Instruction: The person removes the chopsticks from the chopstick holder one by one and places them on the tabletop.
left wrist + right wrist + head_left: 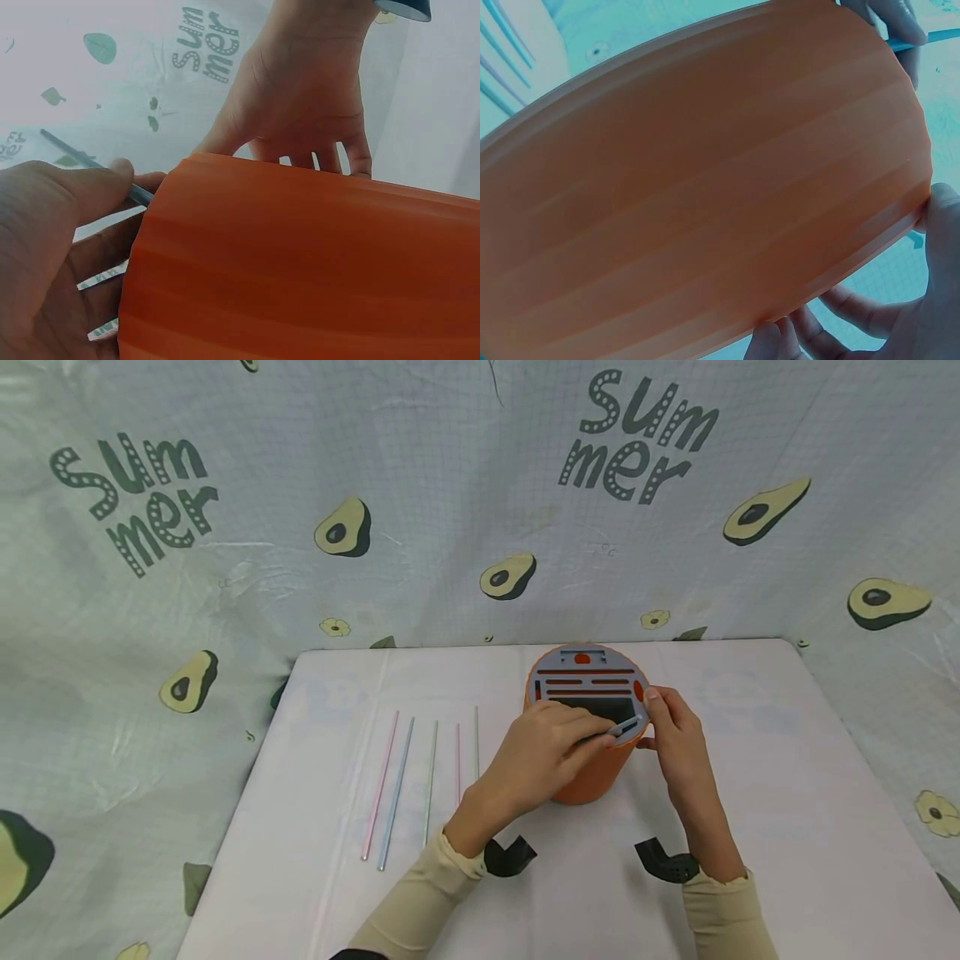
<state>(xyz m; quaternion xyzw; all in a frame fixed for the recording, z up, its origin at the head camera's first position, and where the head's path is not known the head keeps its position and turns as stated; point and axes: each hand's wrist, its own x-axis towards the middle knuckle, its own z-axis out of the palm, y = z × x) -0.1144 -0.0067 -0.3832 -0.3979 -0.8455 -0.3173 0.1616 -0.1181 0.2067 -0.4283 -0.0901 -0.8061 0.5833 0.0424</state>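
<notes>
An orange tub (pixel 588 777) with wavy sides stands tilted on the table, its grey slotted top (pixel 585 662) facing up toward the head camera. Between thumb and fingers my left hand (pixel 536 760) pinches a slim grey stick (pixel 625 725) at the near right part of the top. In the left wrist view the stick (pixel 75 152) sticks out past the thumb, and its other end is hidden behind the tub's edge. My right hand (pixel 678 747) grips the tub's right side, thumb at the rim and fingers against the wall.
Several thin sticks lie side by side left of the tub, among them a pink stick (pixel 381 785), a blue stick (pixel 396 793) and a green stick (pixel 431 781). A patterned sheet (pixel 435 468) hangs behind the white table (pixel 300 860).
</notes>
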